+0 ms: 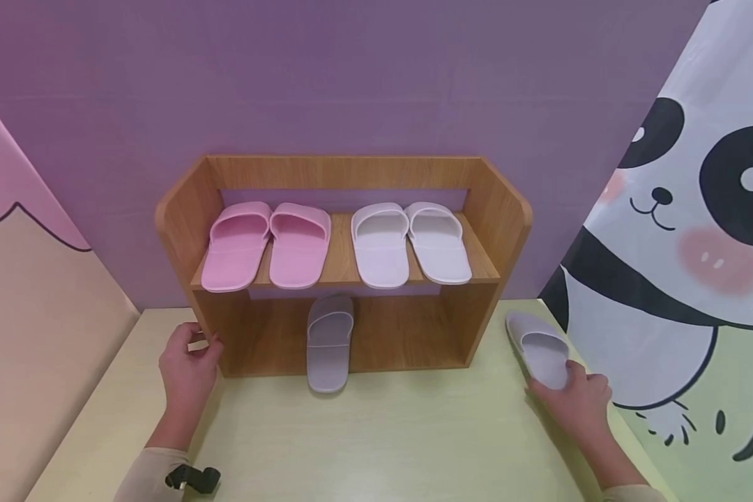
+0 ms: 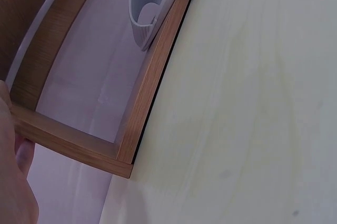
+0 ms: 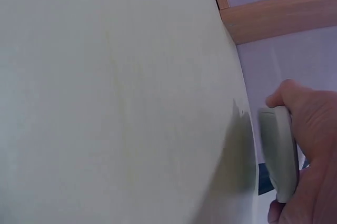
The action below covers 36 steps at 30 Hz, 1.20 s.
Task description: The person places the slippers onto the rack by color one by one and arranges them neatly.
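Note:
At the right of the head view, my right hand (image 1: pixel 579 403) grips a grey slipper (image 1: pixel 530 328) by its heel end, with the toe pointing away from me. In the right wrist view the fingers and thumb hold the sole of this slipper (image 3: pixel 279 150) over the table's edge. My left hand (image 1: pixel 188 366) pinches the front edge of the left side panel of a wooden shoe rack (image 1: pixel 345 171). A matching grey slipper (image 1: pixel 328 362) lies on the rack's lower shelf, its heel jutting past the front edge.
On the upper shelf sit a pair of pink slippers (image 1: pixel 237 254) at left and a pair of white slippers (image 1: pixel 383 258) at right. The rack stands on a pale yellow table (image 1: pixel 364 446) against a purple backdrop (image 1: pixel 351 84). A panda-print panel (image 1: pixel 640 355) borders the right side.

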Each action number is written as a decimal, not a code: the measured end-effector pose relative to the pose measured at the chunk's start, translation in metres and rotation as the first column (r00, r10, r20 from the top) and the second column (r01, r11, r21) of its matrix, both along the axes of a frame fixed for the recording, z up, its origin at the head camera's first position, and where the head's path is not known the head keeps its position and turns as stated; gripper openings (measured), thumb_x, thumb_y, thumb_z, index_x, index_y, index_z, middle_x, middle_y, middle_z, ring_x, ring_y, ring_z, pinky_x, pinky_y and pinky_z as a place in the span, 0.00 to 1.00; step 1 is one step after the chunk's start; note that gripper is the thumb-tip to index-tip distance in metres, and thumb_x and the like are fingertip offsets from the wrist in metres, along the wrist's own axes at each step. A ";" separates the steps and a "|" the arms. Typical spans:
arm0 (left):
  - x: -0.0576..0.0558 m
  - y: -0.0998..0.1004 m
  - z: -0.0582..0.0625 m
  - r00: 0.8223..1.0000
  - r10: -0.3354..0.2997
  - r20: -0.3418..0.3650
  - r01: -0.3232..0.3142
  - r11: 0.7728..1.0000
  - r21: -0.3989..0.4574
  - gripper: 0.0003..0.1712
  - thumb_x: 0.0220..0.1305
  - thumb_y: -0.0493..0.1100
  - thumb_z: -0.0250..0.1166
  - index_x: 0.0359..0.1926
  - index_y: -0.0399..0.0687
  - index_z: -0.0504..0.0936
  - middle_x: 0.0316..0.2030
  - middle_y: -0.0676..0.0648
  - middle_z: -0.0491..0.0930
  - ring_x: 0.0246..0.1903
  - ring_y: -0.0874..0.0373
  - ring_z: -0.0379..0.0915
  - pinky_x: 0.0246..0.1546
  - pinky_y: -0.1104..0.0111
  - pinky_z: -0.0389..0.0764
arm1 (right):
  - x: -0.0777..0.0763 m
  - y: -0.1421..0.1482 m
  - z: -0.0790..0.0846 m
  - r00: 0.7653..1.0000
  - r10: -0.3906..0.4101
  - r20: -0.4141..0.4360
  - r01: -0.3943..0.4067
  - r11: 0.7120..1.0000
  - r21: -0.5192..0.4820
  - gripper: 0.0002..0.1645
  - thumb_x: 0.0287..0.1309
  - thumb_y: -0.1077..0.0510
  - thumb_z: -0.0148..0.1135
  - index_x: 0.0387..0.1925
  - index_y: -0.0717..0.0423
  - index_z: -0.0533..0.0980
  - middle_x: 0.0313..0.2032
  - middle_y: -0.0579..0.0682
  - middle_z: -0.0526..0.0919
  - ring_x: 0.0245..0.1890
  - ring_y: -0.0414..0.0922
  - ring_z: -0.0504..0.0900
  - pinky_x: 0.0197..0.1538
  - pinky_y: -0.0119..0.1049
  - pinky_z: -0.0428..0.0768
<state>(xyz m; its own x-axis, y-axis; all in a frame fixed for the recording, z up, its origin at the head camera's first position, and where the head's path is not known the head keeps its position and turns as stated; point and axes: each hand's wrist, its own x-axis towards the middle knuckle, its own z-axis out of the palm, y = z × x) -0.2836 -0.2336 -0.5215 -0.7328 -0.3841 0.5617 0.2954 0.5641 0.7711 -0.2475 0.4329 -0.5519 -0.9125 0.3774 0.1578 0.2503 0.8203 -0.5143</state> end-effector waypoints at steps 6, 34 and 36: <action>-0.003 -0.001 -0.001 1.000 0.005 -0.006 -0.005 1.000 0.009 0.10 0.68 0.30 0.72 0.49 0.34 0.83 0.48 0.41 0.86 0.44 0.73 0.76 0.40 0.89 0.77 | 0.001 -0.007 0.004 0.995 -0.026 -0.101 0.024 1.000 -0.016 0.58 0.55 0.42 0.79 0.73 0.75 0.64 0.55 0.80 0.65 0.58 0.72 0.61 0.50 0.63 0.67; 0.001 0.001 0.003 0.999 0.009 0.050 -0.010 1.000 0.019 0.11 0.71 0.32 0.70 0.52 0.35 0.82 0.50 0.41 0.86 0.48 0.60 0.79 0.40 0.89 0.75 | -0.005 -0.028 0.017 0.866 0.013 -0.501 -0.015 1.000 0.000 0.59 0.42 0.51 0.88 0.74 0.66 0.70 0.54 0.72 0.66 0.57 0.68 0.64 0.48 0.56 0.64; 0.002 0.001 0.004 0.999 0.004 0.054 -0.005 1.000 0.023 0.12 0.71 0.31 0.70 0.52 0.35 0.82 0.51 0.40 0.86 0.49 0.55 0.81 0.40 0.90 0.75 | -0.004 -0.030 0.018 0.860 0.010 -0.510 -0.016 1.000 -0.008 0.60 0.43 0.51 0.88 0.76 0.64 0.69 0.56 0.72 0.65 0.58 0.67 0.64 0.49 0.56 0.64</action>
<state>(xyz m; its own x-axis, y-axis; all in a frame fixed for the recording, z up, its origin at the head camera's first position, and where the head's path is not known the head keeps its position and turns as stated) -0.2819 -0.2321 -0.5177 -0.7600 -0.4000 0.5123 0.2503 0.5474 0.7986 -0.2518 0.4028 -0.5341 -0.7103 0.3705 0.5985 -0.0607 0.8149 -0.5765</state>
